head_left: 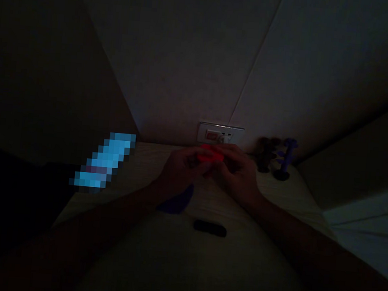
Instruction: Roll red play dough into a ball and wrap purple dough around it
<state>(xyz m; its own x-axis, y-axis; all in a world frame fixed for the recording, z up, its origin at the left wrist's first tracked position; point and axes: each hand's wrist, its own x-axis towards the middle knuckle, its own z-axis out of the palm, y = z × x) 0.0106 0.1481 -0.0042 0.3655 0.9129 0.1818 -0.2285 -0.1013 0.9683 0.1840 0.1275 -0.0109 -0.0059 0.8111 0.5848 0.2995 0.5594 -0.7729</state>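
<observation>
In dim light, a small glowing red object (210,153) is pinched between my two hands, above the far part of the wooden tabletop (145,159). My left hand (181,167) closes on its left side with thumb and fingers. From the right, the fingers of my right hand (237,169) are closed on it too. The exact kind of object cannot be made out. Below my left wrist lies a flat dark blue piece (177,202), partly covered by the forearm. Nearer to me rests a black elongated object (210,228), apart from both hands.
A wall socket with a switch (220,133) and a plug sits just behind my hands. Two dark knobbed stands (267,154), one of them blue-purple (285,158), are at the back right. A bright, pixelated blue screen-like shape (106,162) is at the left edge.
</observation>
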